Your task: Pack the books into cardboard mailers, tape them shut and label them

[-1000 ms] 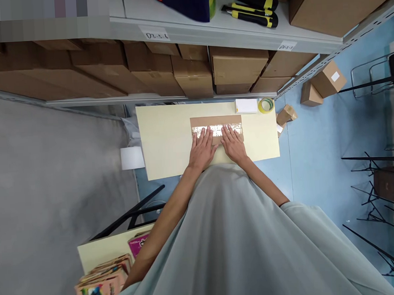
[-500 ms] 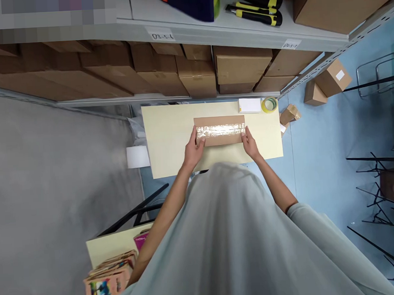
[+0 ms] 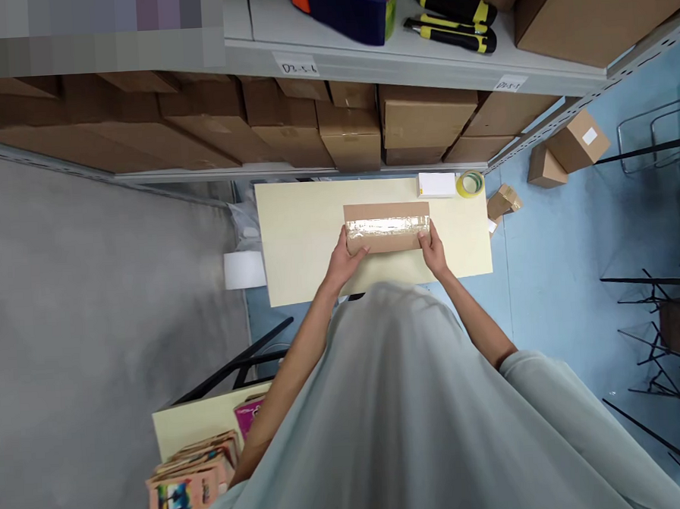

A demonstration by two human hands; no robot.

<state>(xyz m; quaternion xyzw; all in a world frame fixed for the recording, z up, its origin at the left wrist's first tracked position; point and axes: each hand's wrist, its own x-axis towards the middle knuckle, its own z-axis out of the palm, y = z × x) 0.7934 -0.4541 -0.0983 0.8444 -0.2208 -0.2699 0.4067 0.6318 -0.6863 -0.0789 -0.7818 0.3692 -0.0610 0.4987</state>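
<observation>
A flat brown cardboard box (image 3: 389, 240) with a shiny strip of clear tape along its top is over the cream table (image 3: 299, 249). My left hand (image 3: 343, 260) grips its left end, thumb on top near the front edge. On the right end, my right hand (image 3: 432, 251) holds the box with its thumb on top and fingers along the side. The fingers beneath are hidden. Whether the box rests on the table or is slightly lifted, I cannot tell. Behind it lie a small white box (image 3: 436, 185) and a roll of yellowish tape (image 3: 470, 184).
A metal shelf (image 3: 364, 67) full of cardboard boxes stands behind the table. Utility knives (image 3: 457, 36) lie on its upper board. A white roll (image 3: 243, 269) is at the table's left. Magazines (image 3: 186, 486) are stacked lower left, and small boxes (image 3: 502, 200) sit on the right floor.
Both hands were pressing flat on the taped top. They have moved apart to the box's two ends and closed on them. The whole view has shifted slightly.
</observation>
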